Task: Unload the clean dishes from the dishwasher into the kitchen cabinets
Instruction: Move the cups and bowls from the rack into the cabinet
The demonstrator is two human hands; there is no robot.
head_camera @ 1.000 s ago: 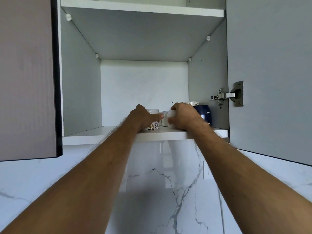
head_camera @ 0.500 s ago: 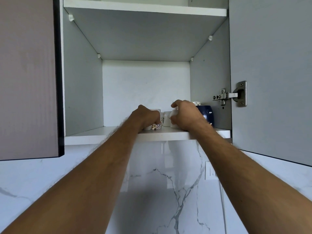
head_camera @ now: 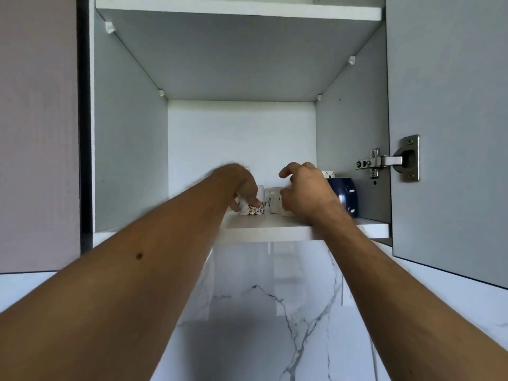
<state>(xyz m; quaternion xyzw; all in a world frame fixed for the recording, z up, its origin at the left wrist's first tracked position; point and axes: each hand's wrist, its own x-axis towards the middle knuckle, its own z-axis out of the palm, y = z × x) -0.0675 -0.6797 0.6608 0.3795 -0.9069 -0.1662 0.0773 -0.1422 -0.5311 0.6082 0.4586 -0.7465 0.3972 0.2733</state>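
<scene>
My left hand (head_camera: 244,188) hides most of the patterned cup (head_camera: 251,209) it holds; only the lower band, white with a dark and gold floral print, shows below my curled fingers. My grip there is closed around that cup, which stands on the cabinet shelf (head_camera: 275,229). My right hand (head_camera: 302,191) covers nearly all of a white cup (head_camera: 287,211); the fingers curl round its side, the forefinger lifted above, and only a pale sliver of the cup is visible under my palm. Between my two grips stands another white cup (head_camera: 273,203) with a faint grey mark I cannot make out; whether it touches its neighbours I cannot tell. Just right of my right grip sits a dark blue mug (head_camera: 347,195) with small white specks, partly behind my wrist. Behind it, a white vessel (head_camera: 328,174) shows only its rim. The open cabinet door (head_camera: 450,105) is cut off at the picture's edge.
</scene>
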